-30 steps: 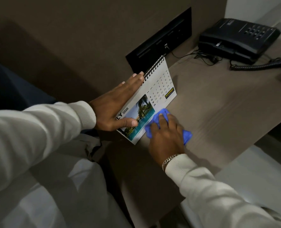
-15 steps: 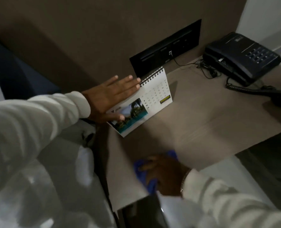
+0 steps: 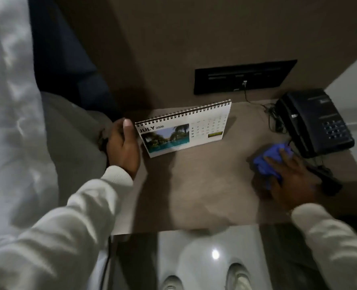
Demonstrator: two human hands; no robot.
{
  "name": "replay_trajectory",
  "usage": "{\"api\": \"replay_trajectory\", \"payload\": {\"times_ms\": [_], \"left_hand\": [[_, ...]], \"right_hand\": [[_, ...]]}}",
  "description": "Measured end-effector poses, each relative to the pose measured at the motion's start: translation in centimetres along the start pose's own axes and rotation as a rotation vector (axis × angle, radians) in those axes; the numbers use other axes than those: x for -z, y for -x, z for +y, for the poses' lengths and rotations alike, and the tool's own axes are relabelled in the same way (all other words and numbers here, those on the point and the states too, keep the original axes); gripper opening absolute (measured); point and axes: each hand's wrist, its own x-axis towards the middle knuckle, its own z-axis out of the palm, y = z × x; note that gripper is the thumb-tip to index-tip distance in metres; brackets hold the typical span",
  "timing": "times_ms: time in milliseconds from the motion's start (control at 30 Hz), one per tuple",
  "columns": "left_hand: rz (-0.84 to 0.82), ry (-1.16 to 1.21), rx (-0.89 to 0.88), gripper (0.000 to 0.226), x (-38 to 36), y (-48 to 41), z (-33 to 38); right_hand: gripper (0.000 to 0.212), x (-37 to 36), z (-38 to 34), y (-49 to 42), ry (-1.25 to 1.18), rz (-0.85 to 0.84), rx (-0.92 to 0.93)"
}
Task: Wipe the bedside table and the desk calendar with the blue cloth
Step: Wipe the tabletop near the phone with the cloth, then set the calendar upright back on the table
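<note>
The spiral-bound desk calendar (image 3: 183, 128), showing July with a pool photo, stands on the brown bedside table (image 3: 204, 185) near its back left. My left hand (image 3: 124, 147) grips the calendar's left edge, thumb at the top corner. My right hand (image 3: 292, 181) presses the crumpled blue cloth (image 3: 271, 162) flat on the table's right side, just in front of the black telephone. Part of the cloth is hidden under my fingers.
A black telephone (image 3: 315, 120) sits at the table's back right, its coiled cord and handset (image 3: 323, 176) beside my right hand. A black socket panel (image 3: 244, 76) is on the wall behind. White bedding (image 3: 12, 122) lies left; my shoes (image 3: 238, 275) show on the glossy floor below.
My right hand swept the cloth from the table's front edge over to the right side by the telephone. My left hand shifted from the calendar's back to its left edge. The view turned.
</note>
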Motion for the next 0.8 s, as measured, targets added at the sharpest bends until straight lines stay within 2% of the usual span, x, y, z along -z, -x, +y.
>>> {"api": "replay_trajectory", "payload": {"times_ms": [67,100,167,233,267,333,433,567,667,800], "left_hand": [[-0.013,-0.011,0.021,0.065,-0.5,1.4,-0.6],[-0.021,-0.003,0.032,0.062,-0.7,2.0,-0.8],[-0.023,0.033,0.033,0.059,-1.2,2.9,-0.6],[-0.001,0.053,0.031,0.061,-1.8,3.1,0.0],[0.009,0.066,0.043,0.061,-2.1,3.1,0.2],[0.010,0.088,0.084,0.055,-2.5,2.6,0.3],[-0.095,0.124,0.155,0.064,-3.0,2.2,0.0],[-0.175,0.131,0.233,0.076,-3.5,1.1,0.2],[-0.233,0.204,0.280,0.048,-4.5,-1.6,1.4],[-0.322,0.176,0.300,0.045,-5.6,-5.1,1.8]], "right_hand": [[0.068,-0.6,-1.2,0.1,0.048,-0.104,-0.073],[0.069,-0.6,-1.9,0.3,0.103,-0.161,-0.165],[0.067,-0.3,-3.2,0.3,0.115,-0.141,-0.266],[0.069,0.9,-4.6,-1.3,-0.068,-0.005,-0.166],[0.069,1.5,-5.5,-2.7,-0.207,0.006,-0.134],[0.066,2.3,-7.9,-6.3,-0.467,-0.082,-0.144],[0.055,1.6,-11.2,-10.2,-0.680,-0.203,-0.157],[0.051,0.3,-11.5,-11.4,-0.822,-0.120,-0.151],[0.058,-0.4,-11.2,-12.0,-0.869,-0.063,-0.109],[0.067,-0.7,-11.4,-13.2,-0.963,-0.047,-0.108]]}}
